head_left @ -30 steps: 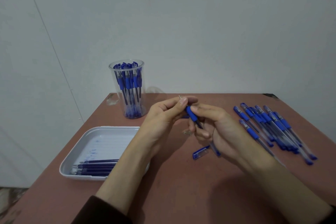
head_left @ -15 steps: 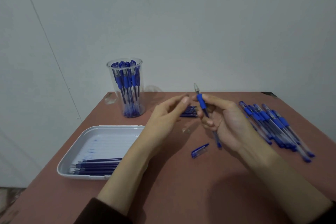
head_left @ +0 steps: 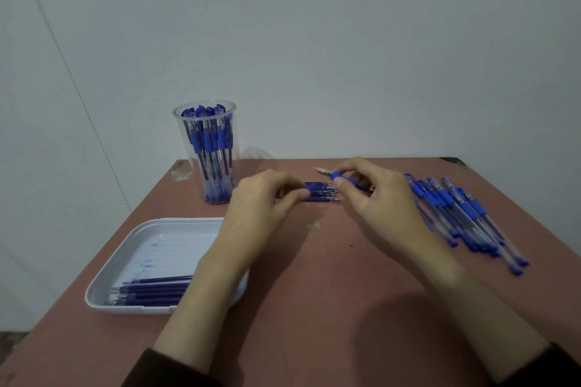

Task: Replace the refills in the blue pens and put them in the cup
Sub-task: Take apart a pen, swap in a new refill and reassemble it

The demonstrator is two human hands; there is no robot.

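Observation:
My right hand (head_left: 380, 198) grips a blue pen (head_left: 341, 178) by its rubber grip, with the clear tip pointing left. A small pile of dark blue refills (head_left: 323, 192) lies on the table just below that tip. My left hand (head_left: 267, 207) lies over the left ends of these refills. Its fingers are curled and its thumb is against the refills. The hand hides whether it pinches one. The clear cup (head_left: 204, 163) at the back left is packed with several blue pens.
A white tray (head_left: 151, 239) at the front left holds several refills (head_left: 154, 289) along its near side. Several capped blue pens (head_left: 456, 214) lie in a heap on the right of the brown table (head_left: 314, 308). A wall stands right behind the table.
My left hand has dropped forward from mid-air onto the refill pile. My right hand has lowered and tilted the pen from nearly upright to pointing left. The loose cap is now out of sight.

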